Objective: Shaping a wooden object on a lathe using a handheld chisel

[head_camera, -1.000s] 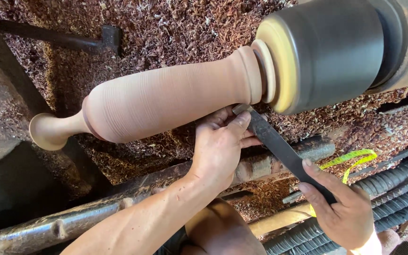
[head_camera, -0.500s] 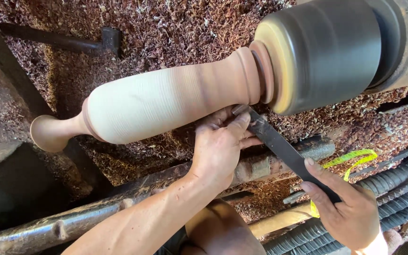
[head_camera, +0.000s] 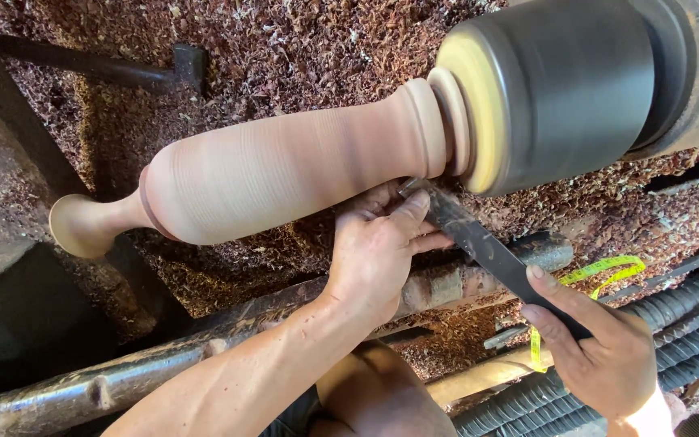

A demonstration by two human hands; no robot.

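A long turned wooden piece [head_camera: 285,170], shaped like a vase with a narrow neck and a flared end at the left, is mounted in a dark round lathe chuck [head_camera: 560,89]. My left hand [head_camera: 378,243] pinches the tip of a flat dark metal chisel [head_camera: 487,251] just under the wood near the chuck. My right hand [head_camera: 608,348] grips the chisel's lower end. The blade rests across a rusty bar [head_camera: 463,279] that serves as a tool rest.
Reddish wood shavings [head_camera: 285,48] cover the bed behind the piece. A dark hammer [head_camera: 115,69] lies at the upper left. A yellow tape measure [head_camera: 600,271] and ribbed steel rods [head_camera: 681,324] lie at the right. My knee [head_camera: 374,396] is below.
The chisel tip and my left hand stay near the chuck end. My right hand has shifted slightly on the chisel. The wood's surface looks blurred and streaked.
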